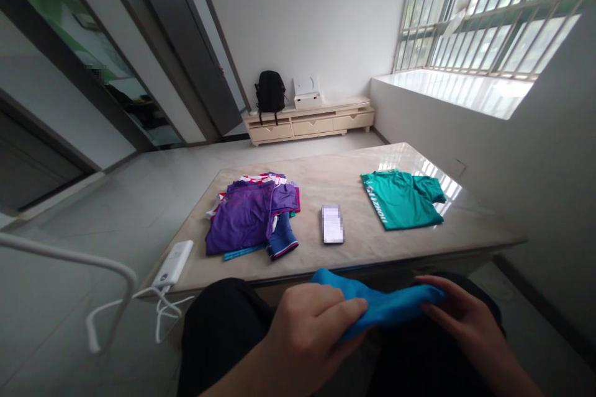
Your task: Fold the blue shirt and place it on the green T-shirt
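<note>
A bright blue garment [386, 307] lies bunched across my lap, just below the table's front edge. My left hand [310, 332] grips its left part with fingers curled around the cloth. My right hand [460, 316] holds its right end between thumb and fingers. On the marble table [354, 248] a pile of purple, pink and blue clothes [254, 214] lies at the left. A green shirt [403, 198] lies spread flat at the right.
A phone [332, 223] lies between the pile and the green shirt. A white power bank [174, 262] with a trailing cable sits at the table's left corner. A white tube [69, 260] crosses the left. A low cabinet [310, 121] with a black backpack [270, 92] stands by the far wall.
</note>
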Tool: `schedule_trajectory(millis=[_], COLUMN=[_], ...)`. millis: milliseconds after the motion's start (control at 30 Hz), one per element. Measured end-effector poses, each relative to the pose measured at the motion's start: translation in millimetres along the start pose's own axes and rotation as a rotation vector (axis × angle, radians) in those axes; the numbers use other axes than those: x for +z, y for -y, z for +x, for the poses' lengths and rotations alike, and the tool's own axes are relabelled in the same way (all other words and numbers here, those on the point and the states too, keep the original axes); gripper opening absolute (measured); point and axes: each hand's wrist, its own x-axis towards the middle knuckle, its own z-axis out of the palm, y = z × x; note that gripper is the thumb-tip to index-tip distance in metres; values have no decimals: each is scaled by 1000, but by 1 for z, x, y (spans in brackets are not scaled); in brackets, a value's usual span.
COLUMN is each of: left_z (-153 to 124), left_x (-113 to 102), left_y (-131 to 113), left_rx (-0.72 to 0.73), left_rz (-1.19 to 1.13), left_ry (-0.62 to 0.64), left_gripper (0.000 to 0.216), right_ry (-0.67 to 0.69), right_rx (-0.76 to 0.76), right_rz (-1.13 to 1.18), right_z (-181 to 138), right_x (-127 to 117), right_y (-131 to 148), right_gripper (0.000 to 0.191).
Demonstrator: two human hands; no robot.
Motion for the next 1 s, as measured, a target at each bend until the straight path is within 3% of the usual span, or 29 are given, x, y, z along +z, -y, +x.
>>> schedule_trajectory(millis=[167, 267, 367, 467, 700, 867, 1000], left_z=[-9, -15, -22, -26, -26, -28, -32], left_x=[-2, 0, 2, 1, -6, -11, -13], left_y=[-6, -11, -14, -15, -20, -19, -18], left_rx=[43, 53, 90, 123, 157, 172, 156], left_rz=[59, 86, 95, 110, 87, 68, 68], left_ry=[75, 99, 102, 87, 69, 76, 91], left_gripper=[21, 22, 23, 29, 34, 37, 32], right_ry=[-54, 40, 153, 292, 391, 350, 424], right_rx=[86, 161, 336, 442, 530, 559, 456], right_rz=[53, 114, 216, 337, 244, 118, 107], right_z=[-4, -12, -24, -35, -46, -51, -49], right_x=[13, 29, 46, 59, 73, 78, 79], right_y=[-8, -20, -34, -40, -36, -42, -40], right_gripper=[50, 58, 70, 71, 71, 78, 65])
